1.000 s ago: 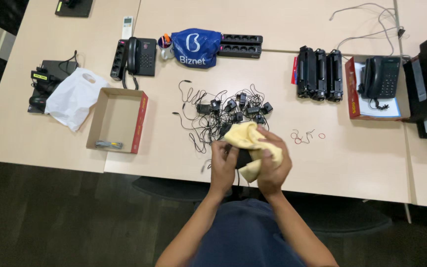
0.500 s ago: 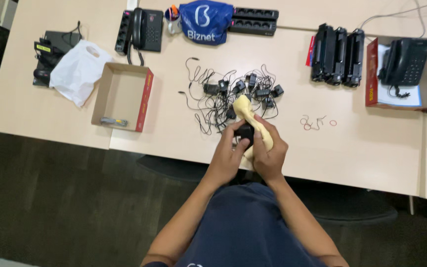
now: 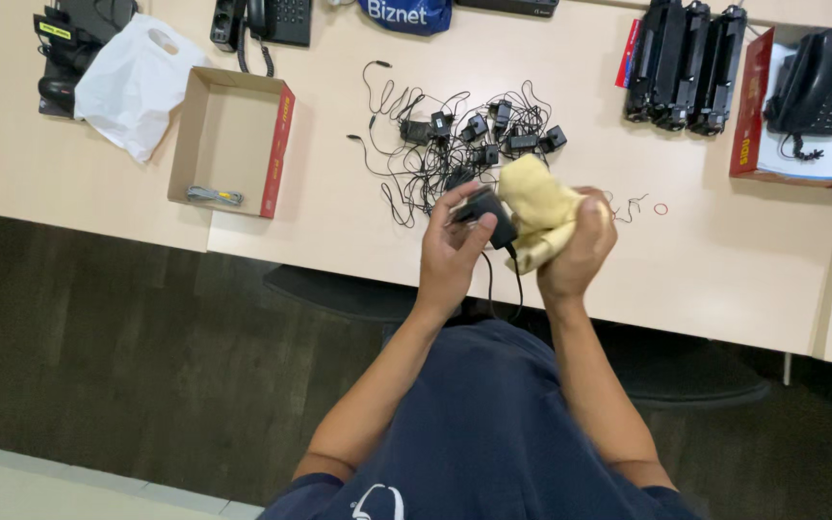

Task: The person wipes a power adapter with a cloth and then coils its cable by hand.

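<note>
My left hand (image 3: 452, 248) grips a small black power adapter (image 3: 486, 211) whose thin cable hangs down toward my lap. My right hand (image 3: 578, 247) is closed on a bunched yellow cloth (image 3: 537, 209), which touches the adapter's right side. Both hands are above the table's near edge. Just beyond them lies a tangled heap of black adapters and cables (image 3: 458, 145) on the beige table (image 3: 724, 260).
An open cardboard box (image 3: 227, 142) with a small cable bundle inside sits at the left, beside a white plastic bag (image 3: 130, 85). Black toner cartridges (image 3: 687, 64), a desk phone on a red box (image 3: 813, 92), another phone (image 3: 268, 19), a blue bag (image 3: 405, 13) and rubber bands (image 3: 639, 206) lie around.
The view has shifted down, so the table sits higher in frame. My right hand with the cloth moved right and up, off the adapter's top. The adapter stays in my left hand.
</note>
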